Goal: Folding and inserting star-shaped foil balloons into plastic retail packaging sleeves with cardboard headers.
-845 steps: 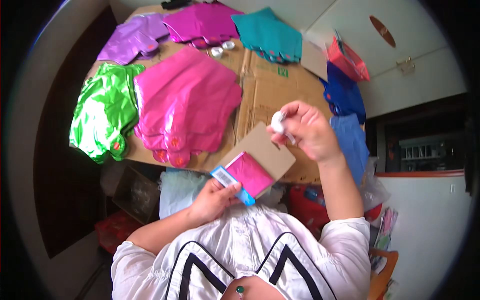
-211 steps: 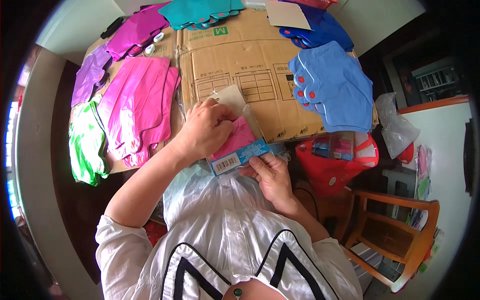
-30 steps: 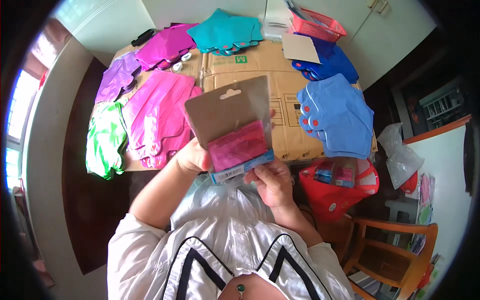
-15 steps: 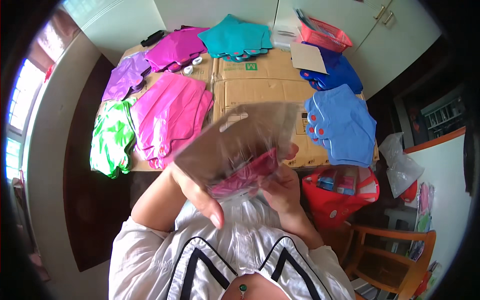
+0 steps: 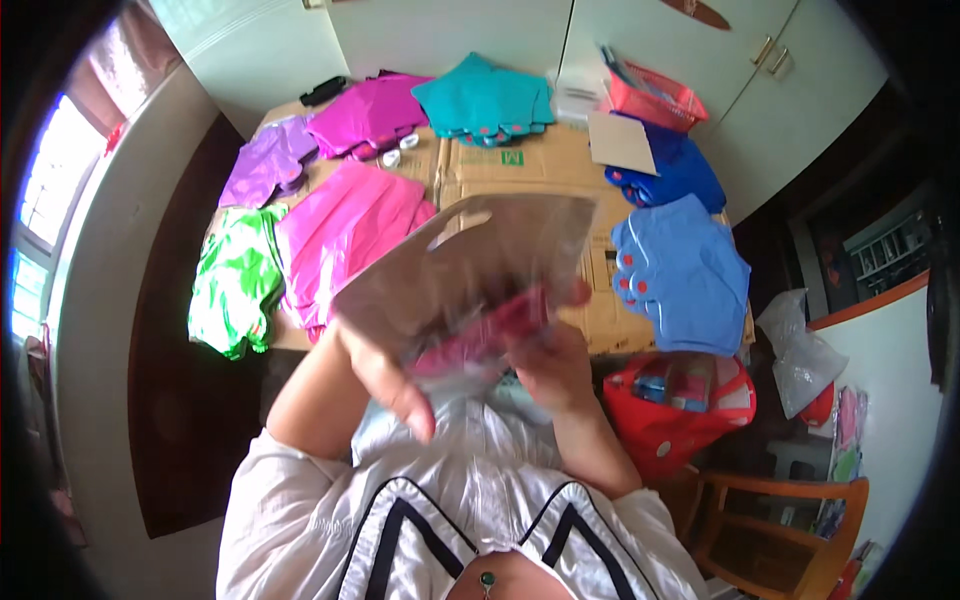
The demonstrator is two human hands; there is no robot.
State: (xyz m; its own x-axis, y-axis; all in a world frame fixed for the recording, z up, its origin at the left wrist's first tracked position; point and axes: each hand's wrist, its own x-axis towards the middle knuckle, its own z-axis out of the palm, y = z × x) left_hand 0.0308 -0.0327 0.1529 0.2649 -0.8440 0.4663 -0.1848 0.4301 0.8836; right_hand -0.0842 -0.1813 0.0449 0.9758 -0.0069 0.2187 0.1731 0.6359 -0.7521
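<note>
In front of my chest I hold up a clear plastic bag (image 5: 510,240) with a cut-out handle slot near its upper left edge. A folded deep-pink piece (image 5: 480,338) lies inside, toward its lower edge. My left hand (image 5: 380,375) supports the bag's left side, thumb stretched out toward me and fingers hidden behind it. At the lower right, my right hand (image 5: 552,370) grips the bag, its fingers closed and somewhat smeared by motion. Just beyond the bag lies a stack of bright pink flat pieces (image 5: 345,225).
Cardboard (image 5: 530,180) covers the table. Around it lie green (image 5: 235,280), purple (image 5: 265,160), magenta (image 5: 370,115), teal (image 5: 483,98), dark blue (image 5: 690,165) and light blue (image 5: 685,275) flat pieces. A red basket (image 5: 655,97) stands far right; a red bag (image 5: 670,430) and wooden chair (image 5: 780,510) are nearby.
The bag and both hands have shifted slightly left and up in the picture. The table appears a little lower in view. Both hands keep hold of the bag.
</note>
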